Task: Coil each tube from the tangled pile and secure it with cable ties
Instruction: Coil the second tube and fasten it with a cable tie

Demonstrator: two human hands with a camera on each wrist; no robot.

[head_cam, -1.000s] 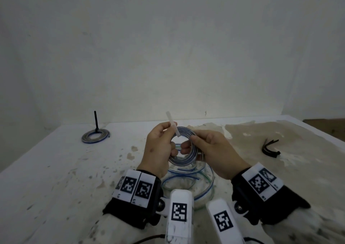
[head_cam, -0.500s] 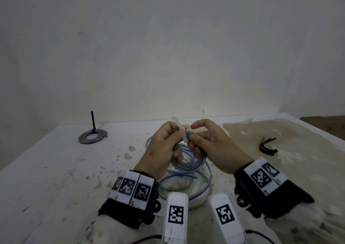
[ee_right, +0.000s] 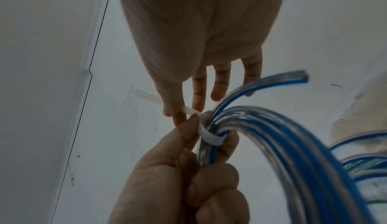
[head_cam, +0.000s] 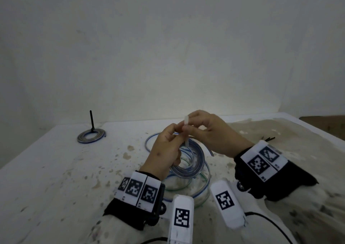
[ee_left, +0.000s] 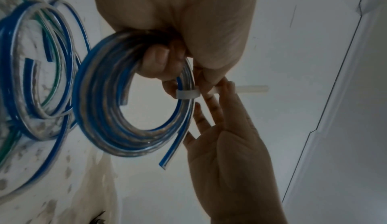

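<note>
My left hand point(head_cam: 173, 137) grips a coil of clear tube with a blue stripe point(head_cam: 194, 161), held above the table. A white cable tie point(ee_left: 187, 94) is looped round the coil next to my left fingertips. My right hand point(head_cam: 196, 126) pinches the tie's tail point(ee_right: 146, 95) between thumb and forefinger, its other fingers spread out. The coil's loose end point(ee_left: 167, 159) sticks out below. Beneath the hands lies the tangled pile of blue-striped and green-striped tubes point(head_cam: 186, 189).
A finished coil point(head_cam: 91, 137) lies at the far left of the stained white table point(head_cam: 56, 169), with a black tie tail standing upright from it. Several black cable ties point(head_cam: 268, 138) lie to the right behind my right wrist. A wall stands close behind.
My right hand left the coil and took the white tie's tail, then rose with it. The tie now wraps the coil, which has tipped flatter in my left hand.
</note>
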